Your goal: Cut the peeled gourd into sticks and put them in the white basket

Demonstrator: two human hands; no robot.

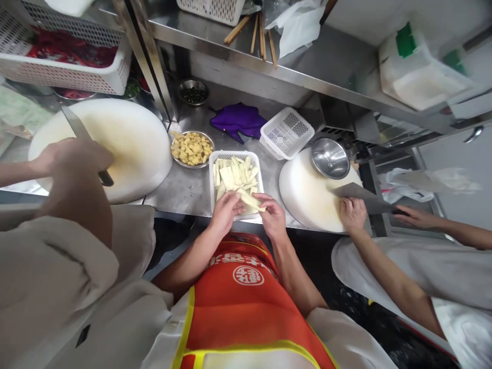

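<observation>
A long pale-yellow vegetable piece (pixel 250 200) is stretched between my two hands, just over the near side of a white plastic basket (pixel 212 177). My left hand (pixel 226 209) grips its left end with bent fingers. At the other end, my right hand (pixel 273 214) pinches it between thumb and fingers. Inside the basket lie several similar pale vegetable strips (pixel 230 177), cut lengthwise. The exact kind of vegetable is not clear.
A bowl of yellow chunks (pixel 192 148) stands left of the basket. Co-workers hold knives at round white chopping boards (pixel 142 154) on both sides: a knife (pixel 77 123) left, a cleaver (pixel 361 197) right. Behind are a purple cloth (pixel 240 120), an upturned white basket (pixel 288 133) and a steel bowl (pixel 330 158).
</observation>
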